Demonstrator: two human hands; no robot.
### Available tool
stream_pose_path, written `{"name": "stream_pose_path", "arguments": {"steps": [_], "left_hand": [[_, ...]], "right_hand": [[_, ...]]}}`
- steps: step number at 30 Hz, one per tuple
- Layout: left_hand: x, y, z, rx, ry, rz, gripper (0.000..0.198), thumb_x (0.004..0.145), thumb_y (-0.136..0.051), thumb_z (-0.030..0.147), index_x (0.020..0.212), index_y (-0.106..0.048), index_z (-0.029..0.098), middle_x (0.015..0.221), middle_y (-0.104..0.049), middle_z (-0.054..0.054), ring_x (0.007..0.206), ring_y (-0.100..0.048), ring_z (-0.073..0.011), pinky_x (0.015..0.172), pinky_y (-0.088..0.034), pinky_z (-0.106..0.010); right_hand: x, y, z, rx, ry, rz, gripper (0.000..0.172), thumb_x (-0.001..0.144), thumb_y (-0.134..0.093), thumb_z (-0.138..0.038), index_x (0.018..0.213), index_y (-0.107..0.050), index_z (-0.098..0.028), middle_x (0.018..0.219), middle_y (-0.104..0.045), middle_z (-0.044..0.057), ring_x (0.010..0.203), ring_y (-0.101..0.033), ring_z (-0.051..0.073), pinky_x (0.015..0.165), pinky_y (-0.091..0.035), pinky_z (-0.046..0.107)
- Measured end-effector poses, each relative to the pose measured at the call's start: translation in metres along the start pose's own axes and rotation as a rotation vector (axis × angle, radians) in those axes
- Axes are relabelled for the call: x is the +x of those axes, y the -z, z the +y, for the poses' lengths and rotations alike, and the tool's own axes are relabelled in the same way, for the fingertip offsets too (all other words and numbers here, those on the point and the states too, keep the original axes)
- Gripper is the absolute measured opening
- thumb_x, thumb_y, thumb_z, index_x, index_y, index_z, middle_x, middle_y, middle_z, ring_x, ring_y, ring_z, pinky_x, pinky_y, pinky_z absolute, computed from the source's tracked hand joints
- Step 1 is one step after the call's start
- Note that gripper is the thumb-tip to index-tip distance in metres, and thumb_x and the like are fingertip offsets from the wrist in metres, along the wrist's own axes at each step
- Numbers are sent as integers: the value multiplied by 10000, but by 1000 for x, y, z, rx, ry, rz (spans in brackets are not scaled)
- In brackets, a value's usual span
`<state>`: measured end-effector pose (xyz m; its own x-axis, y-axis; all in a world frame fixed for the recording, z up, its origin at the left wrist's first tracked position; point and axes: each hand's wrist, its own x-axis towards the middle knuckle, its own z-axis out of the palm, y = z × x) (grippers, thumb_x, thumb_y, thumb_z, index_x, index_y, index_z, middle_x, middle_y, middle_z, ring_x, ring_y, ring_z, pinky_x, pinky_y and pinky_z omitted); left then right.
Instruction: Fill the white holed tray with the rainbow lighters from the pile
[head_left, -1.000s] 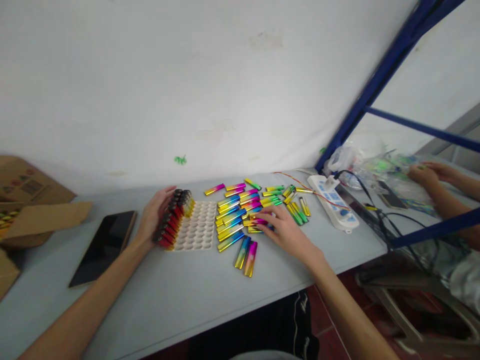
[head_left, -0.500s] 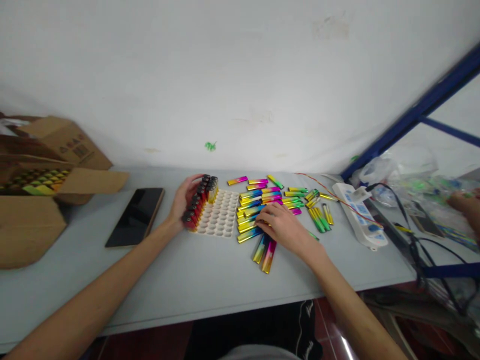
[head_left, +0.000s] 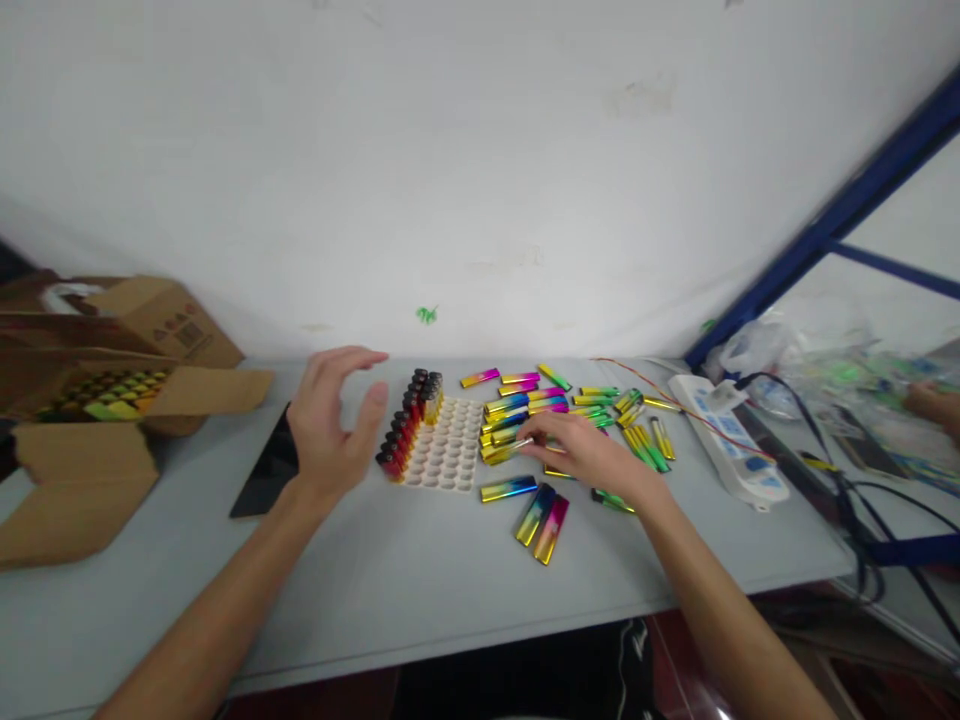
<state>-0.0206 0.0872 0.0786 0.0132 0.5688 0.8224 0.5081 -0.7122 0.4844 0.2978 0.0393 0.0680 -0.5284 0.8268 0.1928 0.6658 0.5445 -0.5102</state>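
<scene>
Left hand (head_left: 326, 430) now off the dark-topped red pieces (head_left: 399, 440) it cupped half a second ago; it's up, thumb and fingers wide apart, nothing held. Those pieces stand in the white tray (head_left: 442, 460), just right of its fingertips. Right hand (head_left: 585, 455) has fingertips drawn close at the shiny metallic cases (head_left: 506, 403), which spread left of and beyond it (can't tell if one's gripped). New: a blue-gold case (head_left: 508, 489) now lies apart from the stack, just nearer the wearer than the right fingertips. Carton (head_left: 176, 325), far left of the left hand, shows symbols and a barcode-like patch, unreadable. Phone (head_left: 262, 475) part-hidden behind the left hand; co-worker's hand (head_left: 934, 402) blurred, cut off far right.
</scene>
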Motion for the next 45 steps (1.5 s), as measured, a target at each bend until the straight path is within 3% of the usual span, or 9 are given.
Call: {"name": "stream_pose_path", "arguments": {"steps": [3, 6, 9, 13, 20, 24, 30, 34, 45], "left_hand": [[3, 3, 35, -10, -203, -203, 141, 957, -671, 211, 1087, -722, 220, 992, -762, -44, 911, -719, -186, 897, -585, -317], [-3, -8, 51, -48, -169, -379, 173, 963, -707, 253, 1130, -723, 210, 1044, -785, -50, 947, -742, -177, 912, -582, -286], [-10, -21, 50, -117, 29, -511, 206, 944, -738, 352, 1087, -744, 204, 994, -795, -39, 862, -744, -180, 812, -589, -276], [-15, -29, 45, -381, 402, -720, 255, 984, -646, 417, 1073, -734, 196, 775, -745, -9, 607, -680, -153, 591, -548, -257], [-28, -42, 47, -720, 726, -860, 375, 971, -663, 476, 1210, -536, 217, 921, -755, -74, 705, -700, -175, 613, -549, -279], [-36, -53, 42, -891, 884, -812, 418, 877, -773, 479, 1034, -469, 237, 878, -685, 3, 551, -590, -100, 525, -496, -241], [-44, -63, 41, -826, 1067, -584, 587, 817, -732, 713, 780, -395, 233, 559, -346, 123, 390, -248, -33, 373, -180, -152], [-51, -66, 41, -760, 1042, -477, 670, 782, -684, 806, 641, -372, 230, 489, -287, 113, 367, -232, -38, 361, -178, -183], [-60, -70, 33, -603, 1064, -431, 513, 783, -715, 588, 583, -415, 224, 461, -332, 87, 369, -275, -57, 368, -187, -198]], "right_hand": [[9, 8, -9, 234, -5, 151, 212, 1006, -694, -413, 1086, -733, -221, 925, -746, 23, 784, -669, 156, 732, -534, 288], [23, 7, -19, 497, -30, 272, 303, 936, -765, -476, 1094, -720, -221, 893, -735, 10, 747, -663, 141, 675, -545, 270], [37, 2, -25, 647, -5, 349, 341, 861, -844, -478, 1020, -698, -214, 862, -719, 3, 728, -657, 132, 661, -549, 260], [51, -2, -25, 530, 110, 430, 325, 886, -817, -501, 984, -724, -205, 844, -689, 14, 733, -629, 142, 688, -542, 284], [50, -18, -9, 167, 161, 444, 277, 1058, -597, -432, 1127, -754, -214, 960, -713, 65, 834, -655, 186, 760, -553, 328], [36, -30, 6, -37, 94, 515, 285, 1110, -466, -329, 1205, -707, -209, 1126, -739, 111, 1065, -685, 244, 957, -539, 398], [32, -38, 16, -66, 35, 610, 307, 1123, -417, -343, 1144, -692, -210, 1069, -745, 102, 980, -692, 246, 891, -539, 383], [35, -45, 11, -73, 27, 562, 346, 1129, -389, -353, 1098, -700, -205, 1041, -738, 106, 961, -677, 250, 877, -522, 381], [38, -53, 9, -116, 3, 463, 361, 1139, -374, -330, 947, -660, -222, 911, -692, 74, 882, -639, 228, 815, -477, 355]]}}
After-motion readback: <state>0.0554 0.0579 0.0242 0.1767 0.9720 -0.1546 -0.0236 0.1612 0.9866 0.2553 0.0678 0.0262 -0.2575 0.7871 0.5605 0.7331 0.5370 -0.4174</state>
